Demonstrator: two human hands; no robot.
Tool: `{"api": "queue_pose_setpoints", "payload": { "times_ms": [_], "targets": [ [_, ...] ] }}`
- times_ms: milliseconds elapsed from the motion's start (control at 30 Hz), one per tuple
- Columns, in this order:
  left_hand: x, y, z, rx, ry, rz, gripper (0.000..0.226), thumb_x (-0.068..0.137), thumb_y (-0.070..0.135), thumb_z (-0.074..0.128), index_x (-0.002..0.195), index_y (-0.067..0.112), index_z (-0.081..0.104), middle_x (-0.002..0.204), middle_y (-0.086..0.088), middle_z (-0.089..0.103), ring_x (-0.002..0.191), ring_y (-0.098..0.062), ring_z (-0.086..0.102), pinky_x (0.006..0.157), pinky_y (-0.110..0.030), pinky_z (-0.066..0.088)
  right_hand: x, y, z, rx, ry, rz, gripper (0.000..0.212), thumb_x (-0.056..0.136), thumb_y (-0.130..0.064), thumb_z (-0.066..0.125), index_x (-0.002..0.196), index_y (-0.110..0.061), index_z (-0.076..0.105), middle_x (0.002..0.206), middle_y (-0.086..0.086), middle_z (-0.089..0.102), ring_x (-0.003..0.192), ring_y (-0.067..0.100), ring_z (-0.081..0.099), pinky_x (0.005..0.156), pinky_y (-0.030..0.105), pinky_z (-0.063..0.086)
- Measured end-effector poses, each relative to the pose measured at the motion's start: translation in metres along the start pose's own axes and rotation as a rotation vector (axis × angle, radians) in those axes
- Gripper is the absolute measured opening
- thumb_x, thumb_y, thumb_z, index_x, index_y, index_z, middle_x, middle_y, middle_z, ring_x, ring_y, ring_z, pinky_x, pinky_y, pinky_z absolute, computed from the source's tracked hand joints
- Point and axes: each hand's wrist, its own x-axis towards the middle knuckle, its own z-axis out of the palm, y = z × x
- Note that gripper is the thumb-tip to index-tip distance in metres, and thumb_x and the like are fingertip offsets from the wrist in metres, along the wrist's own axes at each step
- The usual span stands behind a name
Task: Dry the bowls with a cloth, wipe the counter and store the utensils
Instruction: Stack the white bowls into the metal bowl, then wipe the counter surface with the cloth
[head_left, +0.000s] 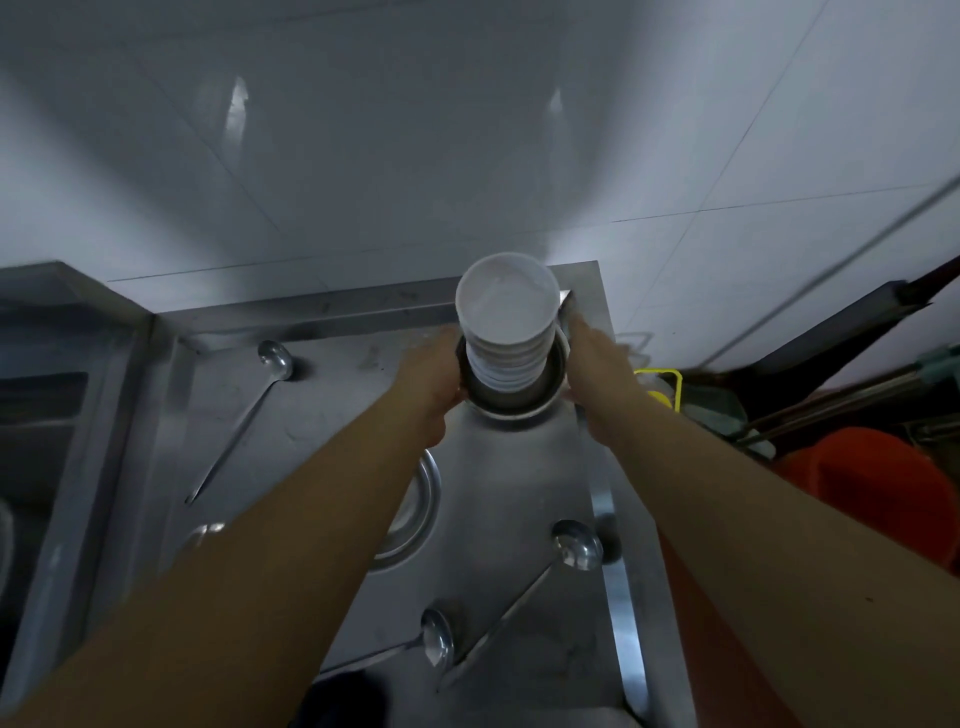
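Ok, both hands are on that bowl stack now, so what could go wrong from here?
1. The stack of white bowls stands tall in a metal bowl gripped only at its sides by the left hand and right hand; it may topple.
2. It sits near the counter's far right corner.

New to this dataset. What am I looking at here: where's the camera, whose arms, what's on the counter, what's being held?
There is no robot: a person wears one wide-angle camera on the head, looking forward and down, so both bare arms reach in from the bottom. The left hand and right hand grip opposite sides of a metal bowl that carries a stack of white bowls, at the far end of a steel counter by a tiled wall. Whether the metal bowl rests on the counter or is lifted, I cannot tell. On the counter lie three long-handled ladles and, and a round metal dish partly hidden under the left forearm. An orange bucket stands off to the right.
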Motion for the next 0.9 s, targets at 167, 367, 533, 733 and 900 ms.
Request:
{"api": "queue_pose_setpoints", "payload": {
  "times_ms": [167,367,533,733,900],
  "targets": [
    [-0.037,-0.073,-0.036,0.41,-0.008,-0.011,0.044,0.101,0.04,0.059,0.135,0.013,0.065,0.124,-0.008,0.069,0.117,-0.031,0.065,0.11,-0.051,0.052,-0.043,0.06,-0.004,-0.038,-0.12,0.025,0.06,0.107,-0.053,0.042,0.141,-0.005,0.053,0.138,0.022,0.058,0.105,0.024,0.052,0.108,0.056,0.049],
    [-0.091,-0.165,-0.085,0.75,0.001,-0.019,0.042,0.1,0.036,0.06,0.14,0.022,0.062,0.132,-0.005,0.067,0.113,-0.023,0.063,0.095,-0.034,0.049,-0.093,0.127,0.007,-0.269,-0.223,0.077,0.06,0.109,-0.056,0.032,0.15,-0.016,0.049,0.15,0.013,0.052,0.131,0.038,0.052,0.105,0.044,0.043],
    [-0.125,-0.23,-0.136,0.925,0.037,-0.075,0.035,0.099,0.022,0.062,0.134,0.018,0.066,0.13,-0.006,0.069,0.11,-0.021,0.063,0.094,-0.026,0.044,-0.13,0.179,0.015,-0.38,-0.302,0.072,0.056,0.111,-0.047,0.036,0.136,-0.002,0.059,0.141,0.023,0.059,0.128,0.04,0.056,0.098,0.039,0.044],
    [-0.132,-0.265,-0.21,1.153,0.109,-0.036,0.034,0.098,0.017,0.058,0.131,0.019,0.069,0.133,-0.008,0.068,0.122,-0.027,0.063,0.104,-0.035,0.048,-0.172,0.226,0.035,-0.418,-0.317,0.107,0.032,0.111,-0.045,0.04,0.109,-0.018,0.057,0.113,0.012,0.057,0.09,0.023,0.054,0.086,0.031,0.034],
    [-0.108,-0.278,-0.255,1.279,0.038,0.072,0.029,0.1,0.02,0.056,0.124,0.017,0.071,0.127,-0.01,0.067,0.116,-0.03,0.065,0.099,-0.041,0.053,-0.198,0.246,0.08,-0.436,-0.245,0.059,0.024,0.109,-0.032,0.047,0.098,-0.015,0.06,0.095,0.006,0.062,0.091,0.023,0.054,0.078,0.031,0.034]
  ]
}}
